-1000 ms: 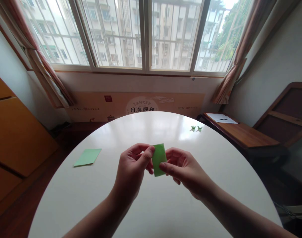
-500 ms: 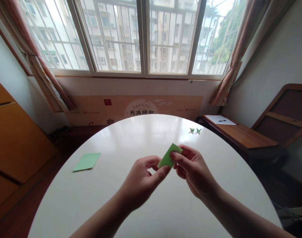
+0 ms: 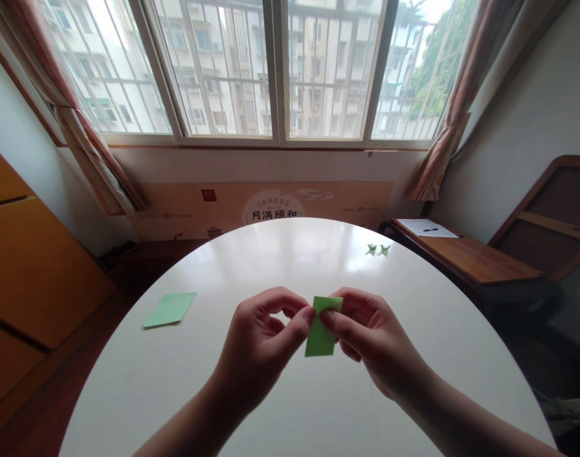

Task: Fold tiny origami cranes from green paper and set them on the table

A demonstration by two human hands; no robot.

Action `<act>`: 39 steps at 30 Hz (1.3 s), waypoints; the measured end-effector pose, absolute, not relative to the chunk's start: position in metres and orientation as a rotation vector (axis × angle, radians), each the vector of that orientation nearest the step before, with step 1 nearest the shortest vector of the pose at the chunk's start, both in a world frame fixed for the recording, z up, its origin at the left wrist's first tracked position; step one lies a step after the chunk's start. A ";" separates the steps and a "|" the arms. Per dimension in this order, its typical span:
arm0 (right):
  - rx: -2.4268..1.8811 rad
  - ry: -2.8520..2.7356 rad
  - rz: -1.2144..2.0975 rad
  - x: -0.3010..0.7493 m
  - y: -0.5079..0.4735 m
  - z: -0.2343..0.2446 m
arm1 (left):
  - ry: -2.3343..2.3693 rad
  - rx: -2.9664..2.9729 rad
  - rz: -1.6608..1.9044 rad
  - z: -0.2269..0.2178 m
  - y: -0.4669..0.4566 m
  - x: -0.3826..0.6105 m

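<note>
Between my hands, above the white round table, is a folded green paper, a narrow rectangle standing nearly upright. My left hand pinches its left edge between thumb and index finger. On the other side my right hand grips it, thumb across the front and fingers behind. The fingers behind the paper are partly hidden. A flat stack of light green square paper lies on the table's left side. Two small folded green paper figures sit near the far right edge.
To the right stands a wooden bench with a white sheet and a dark pen on it. A brown framed panel leans behind it. Orange cabinets are at the left. Barred windows and tied curtains lie beyond.
The green paper has turned from a slant to nearly upright and come slightly lower. My left hand has shifted its pinch from the lower end to the left edge; my right hand keeps hold.
</note>
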State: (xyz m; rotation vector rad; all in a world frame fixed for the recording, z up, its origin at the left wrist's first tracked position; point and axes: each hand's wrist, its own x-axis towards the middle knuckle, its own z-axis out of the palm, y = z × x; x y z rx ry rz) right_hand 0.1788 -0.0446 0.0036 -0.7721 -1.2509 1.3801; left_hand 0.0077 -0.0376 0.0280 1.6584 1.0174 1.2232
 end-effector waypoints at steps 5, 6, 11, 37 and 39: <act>-0.706 -1.141 1.455 0.177 -0.048 0.007 | 0.912 1.723 1.230 0.030 -0.042 0.006; -0.699 -1.119 1.491 0.177 -0.049 0.008 | 0.880 1.721 1.238 0.030 -0.042 0.005; -0.691 -1.057 1.616 0.177 -0.054 0.011 | 0.666 1.616 1.281 0.029 -0.036 0.000; -0.654 -1.073 1.686 0.177 -0.055 0.011 | 0.559 1.717 1.169 0.028 -0.029 -0.007; -0.657 -1.080 1.669 0.178 -0.055 0.010 | 0.562 1.715 1.166 0.028 -0.028 -0.007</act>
